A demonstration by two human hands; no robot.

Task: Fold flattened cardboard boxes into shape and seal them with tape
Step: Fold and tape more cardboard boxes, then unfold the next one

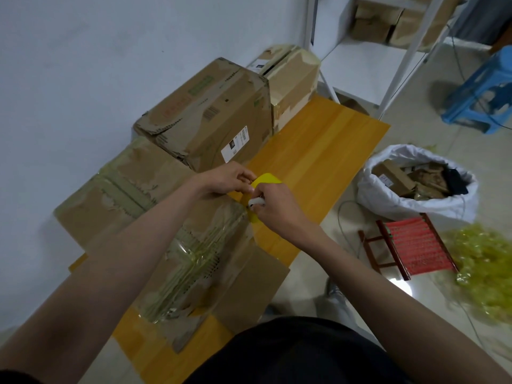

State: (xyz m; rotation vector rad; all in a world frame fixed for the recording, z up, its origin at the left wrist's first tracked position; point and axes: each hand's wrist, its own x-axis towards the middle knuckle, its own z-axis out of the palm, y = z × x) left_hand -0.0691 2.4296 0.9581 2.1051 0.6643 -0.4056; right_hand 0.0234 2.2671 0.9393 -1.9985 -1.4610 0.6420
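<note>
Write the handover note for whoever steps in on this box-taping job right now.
Left hand: pinching the yellow tape roll at the far end of the box being sealed.
Right hand: gripping a small white tool against the tape.
Box lies on the yellow table; tape runs along its seam.
Done: two closed boxes stacked by the wall.
Left: cut the tape free; the near flaps look unsealed.

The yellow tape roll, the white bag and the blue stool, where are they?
yellow tape roll point(268, 179), head view, its top curve above the hands
white bag point(399, 202), head view, its front side
blue stool point(496, 70), head view, its seat edge
</note>
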